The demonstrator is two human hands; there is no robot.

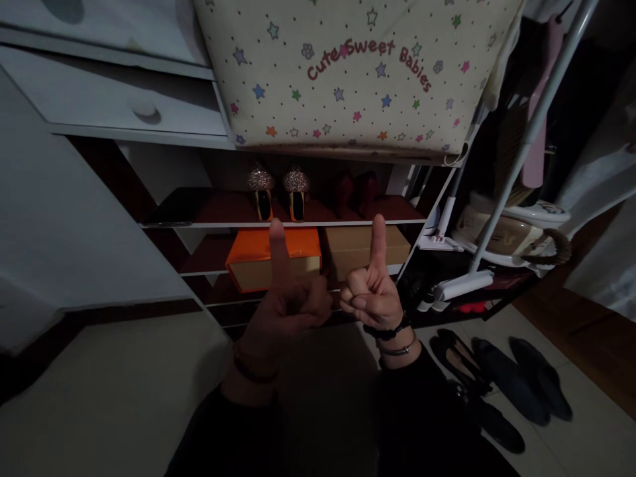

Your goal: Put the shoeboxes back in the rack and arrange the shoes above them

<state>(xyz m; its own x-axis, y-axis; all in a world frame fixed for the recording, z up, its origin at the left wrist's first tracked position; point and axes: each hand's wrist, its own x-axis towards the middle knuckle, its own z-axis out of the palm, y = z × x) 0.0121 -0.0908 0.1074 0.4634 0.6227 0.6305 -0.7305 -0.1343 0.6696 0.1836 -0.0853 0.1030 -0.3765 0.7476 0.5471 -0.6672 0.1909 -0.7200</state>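
My left hand is raised in front of the shelf unit, its index finger pointing up and the other fingers curled in, closed on nothing. Beside it, my right hand holds the same pose, thumb over the folded fingers. Behind the left fingertip, an orange box lies on the lower shelf, with a brown cardboard box behind the right hand. Above them, a pair of glittery heeled shoes and a pair of dark red shoes stand on a shelf board. Neither hand appears to touch these things.
A star-patterned cream fabric bag overhangs the shelves. White drawers are at upper left. On the right, a long pole leans before a pink-handled brush. Dark shoes lie on the tiled floor.
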